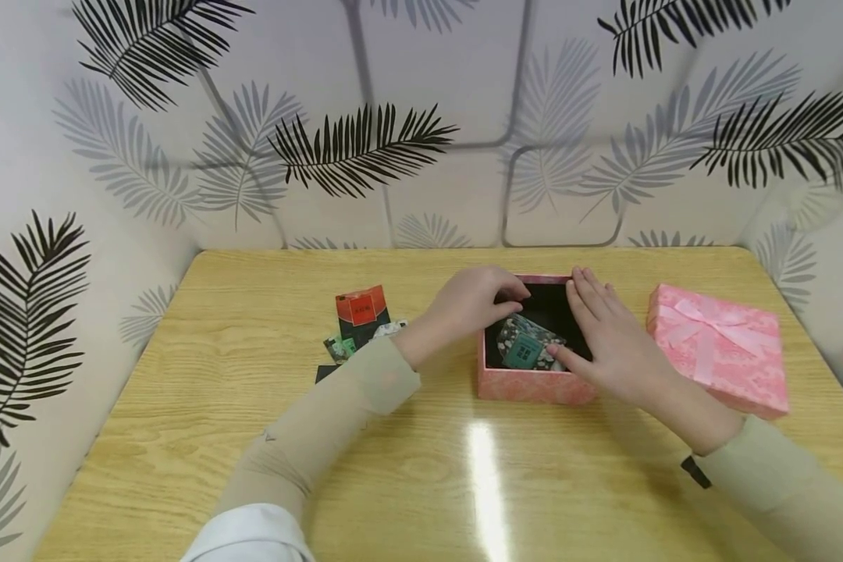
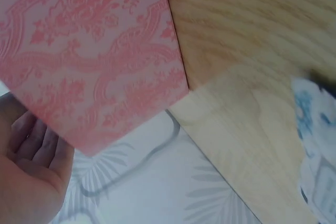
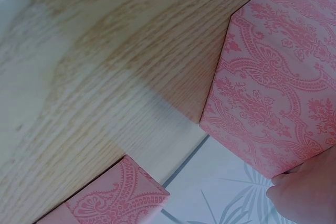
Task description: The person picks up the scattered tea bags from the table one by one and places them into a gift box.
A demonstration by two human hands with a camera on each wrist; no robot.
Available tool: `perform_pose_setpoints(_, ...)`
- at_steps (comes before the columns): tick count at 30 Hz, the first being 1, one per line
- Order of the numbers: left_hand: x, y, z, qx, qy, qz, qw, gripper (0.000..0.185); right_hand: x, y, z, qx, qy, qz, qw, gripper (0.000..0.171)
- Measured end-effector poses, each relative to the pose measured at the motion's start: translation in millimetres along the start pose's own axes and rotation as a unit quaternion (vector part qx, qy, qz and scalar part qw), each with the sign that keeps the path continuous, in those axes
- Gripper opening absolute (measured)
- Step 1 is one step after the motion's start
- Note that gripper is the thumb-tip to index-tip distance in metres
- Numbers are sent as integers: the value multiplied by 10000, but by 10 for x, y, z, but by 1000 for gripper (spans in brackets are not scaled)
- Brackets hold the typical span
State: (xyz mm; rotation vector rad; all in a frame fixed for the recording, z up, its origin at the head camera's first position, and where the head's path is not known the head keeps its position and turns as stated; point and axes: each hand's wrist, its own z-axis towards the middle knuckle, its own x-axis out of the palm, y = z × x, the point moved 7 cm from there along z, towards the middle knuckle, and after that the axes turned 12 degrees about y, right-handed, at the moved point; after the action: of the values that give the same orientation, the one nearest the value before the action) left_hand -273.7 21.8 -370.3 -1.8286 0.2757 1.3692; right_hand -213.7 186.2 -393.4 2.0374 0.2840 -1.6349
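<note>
glossy wood-grain counter nearest. mid-counter, square pink box, patterned card, open top, dark inside, holding small printed packets. right hand spread flat along the right rim, fingers straight, pointing far, thumb touching the packets. left hand curled over the far-left rim, fingertips dipping inside, equally near. left: loose packets. right: bowed pink lid.

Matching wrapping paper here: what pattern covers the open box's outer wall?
Pink damask scrollwork on the open box, clearest in the right wrist view.
</note>
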Motion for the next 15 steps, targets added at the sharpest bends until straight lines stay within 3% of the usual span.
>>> perform_pose_setpoints(5,-132,114,-129,77,-446,-640,9969,22,4,-1,1,23,11,28,10000,96)
perform_pose_setpoints(15,-349,474,-383,-216,-1101,-617,9918,20,-1,13,-12,-18,-20,60,10000,97)
